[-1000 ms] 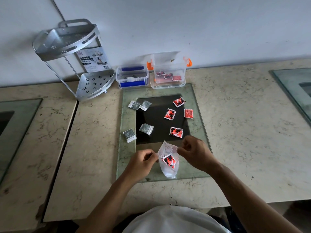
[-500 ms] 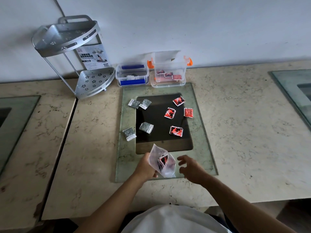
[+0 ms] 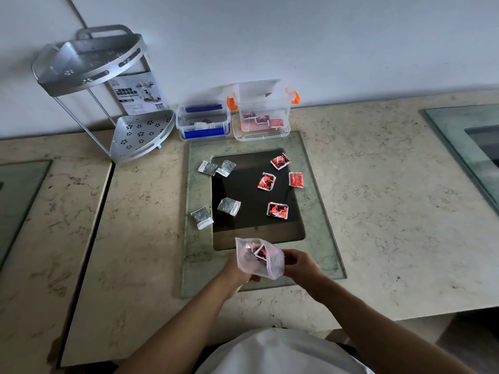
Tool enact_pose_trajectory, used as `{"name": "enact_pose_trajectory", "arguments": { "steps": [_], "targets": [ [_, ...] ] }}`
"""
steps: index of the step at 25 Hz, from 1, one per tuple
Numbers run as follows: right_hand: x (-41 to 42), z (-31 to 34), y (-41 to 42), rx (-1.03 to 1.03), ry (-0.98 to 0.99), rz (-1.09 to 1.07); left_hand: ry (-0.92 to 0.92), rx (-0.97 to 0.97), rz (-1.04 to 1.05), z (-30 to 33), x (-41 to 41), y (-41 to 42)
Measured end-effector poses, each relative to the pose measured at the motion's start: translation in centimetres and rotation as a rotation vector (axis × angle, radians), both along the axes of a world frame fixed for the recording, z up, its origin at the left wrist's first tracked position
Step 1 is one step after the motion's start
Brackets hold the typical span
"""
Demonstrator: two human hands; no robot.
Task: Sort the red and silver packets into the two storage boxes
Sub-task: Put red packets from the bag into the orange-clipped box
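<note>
My left hand (image 3: pixel 237 271) holds a clear plastic bag (image 3: pixel 267 265) with one red packet (image 3: pixel 260 251) inside. My right hand (image 3: pixel 299 265) touches the bag's right edge with its fingers. On the glass panel (image 3: pixel 318 233) lie several red packets, such as one (image 3: pixel 277 210) near the middle and one (image 3: pixel 296 179) at the right. Several silver packets lie to the left, among them one (image 3: pixel 202 217) and another (image 3: pixel 229 206). At the back stand a blue-clip box (image 3: pixel 203 121) and an orange-clip box (image 3: pixel 263 112) that holds red packets.
A metal two-tier corner rack (image 3: pixel 108 98) with a product card stands at the back left by the wall. The marble counter (image 3: pixel 378 211) has other glass panels at the far left and at the right (image 3: pixel 464 136). Its front edge runs just below my arms.
The bag has been lifted off the panel and tilted in my left hand. My right hand let go of it, then came back to its right edge.
</note>
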State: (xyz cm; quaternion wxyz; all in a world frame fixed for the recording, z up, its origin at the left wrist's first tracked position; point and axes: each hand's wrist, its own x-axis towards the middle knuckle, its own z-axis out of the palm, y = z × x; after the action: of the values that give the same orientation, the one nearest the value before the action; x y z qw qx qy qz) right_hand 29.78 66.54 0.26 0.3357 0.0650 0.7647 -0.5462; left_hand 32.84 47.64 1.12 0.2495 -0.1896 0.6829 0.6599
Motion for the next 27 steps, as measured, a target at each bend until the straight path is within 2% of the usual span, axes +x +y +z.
{"name": "enact_pose_trajectory", "arguments": {
  "steps": [2,5,9,15,19,22,24,27],
  "targets": [
    [-0.7,0.6,0.1,-0.127,-0.016,-0.042,0.017,-0.017,0.015,0.5,-0.4,0.1],
    [-2.0,1.6,-0.2,-0.341,-0.076,-0.132,-0.011,0.057,0.107,0.8,-1.8,-0.5],
    [-4.6,3.2,-1.8,-0.403,-0.033,-0.234,0.01,0.131,0.32,2.3,-4.3,-0.8],
    [-10.7,6.1,-4.0,-0.377,0.048,-0.38,0.076,0.145,0.422,5.7,-11.3,-1.5],
    [-14.8,9.2,-4.4,-0.364,0.263,-0.255,0.063,0.108,0.421,7.6,-16.7,-1.9],
    [-18.3,10.1,-4.4,-0.252,0.458,-0.071,0.05,0.069,0.413,8.1,-20.9,-2.4],
    [-20.8,10.0,-4.8,-0.148,0.513,0.0,0.07,0.009,0.387,8.6,-23.2,-2.6],
    [-25.6,9.8,-5.6,-0.036,0.528,-0.02,0.102,-0.07,0.347,9.7,-27.4,-2.8]
  ]
}}
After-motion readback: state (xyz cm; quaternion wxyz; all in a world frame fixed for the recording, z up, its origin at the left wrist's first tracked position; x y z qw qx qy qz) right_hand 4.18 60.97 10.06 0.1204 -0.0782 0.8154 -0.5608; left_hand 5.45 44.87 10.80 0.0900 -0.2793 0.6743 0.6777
